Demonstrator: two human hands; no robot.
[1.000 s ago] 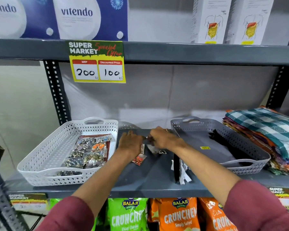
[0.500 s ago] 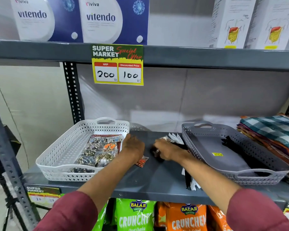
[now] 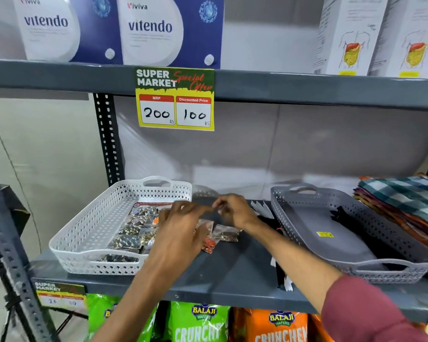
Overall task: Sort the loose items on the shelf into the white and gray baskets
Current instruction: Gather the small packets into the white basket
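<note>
The white basket (image 3: 84,233) stands at the shelf's left and holds several shiny jewelry packets (image 3: 134,230). At the right, the gray basket (image 3: 297,233) holds black items (image 3: 344,218). My left hand (image 3: 181,225) and my right hand (image 3: 235,211) are raised between the baskets with their fingertips meeting. A clear packet (image 3: 205,227) hangs at my left fingers. What my curled right fingers pinch is blurred. Another clear packet (image 3: 226,233) and a red packet (image 3: 209,244) lie on the shelf (image 3: 232,272) below the hands. Black items with white tags (image 3: 283,277) lie by my right forearm.
Folded checked cloths (image 3: 405,201) are stacked right of the gray basket. A price sign (image 3: 174,99) hangs from the upper shelf. Snack bags (image 3: 200,322) fill the shelf below. A perforated upright (image 3: 108,139) stands behind the white basket, and a tripod (image 3: 8,304) stands at far left.
Both hands have lifted off the shelf surface and come together, fingertips touching. The view has shifted left, so the baskets sit further right in frame.
</note>
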